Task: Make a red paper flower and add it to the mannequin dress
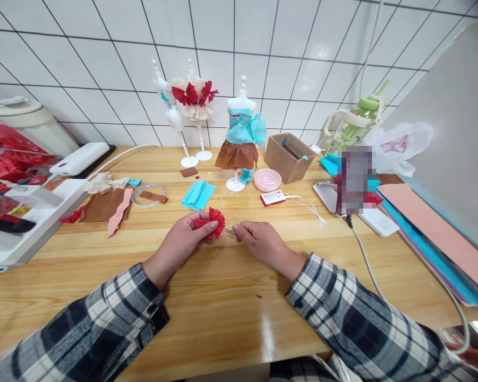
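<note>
A bunch of pleated red crepe paper (215,216), fanned out at its edge, is pinched between the thumb and fingers of my left hand (191,233). Just to the right, my right hand (258,236) is closed on a thin two-pronged metal piece (229,231). Its tips point left at the red paper, very close to it; whether they touch I cannot tell. The rest of the metal piece is hidden in my fingers. Beyond my hands lie folded blue crepe paper (198,194) and a red-and-white small box (273,198).
Behind stand a mini dress form in blue and brown paper (241,132), one with red bows (195,98), a pink bowl (267,180) and a cardboard box (290,159). A power strip (51,223) is at left. A propped phone (356,180) with its cable and paper sheets (434,223) are at right.
</note>
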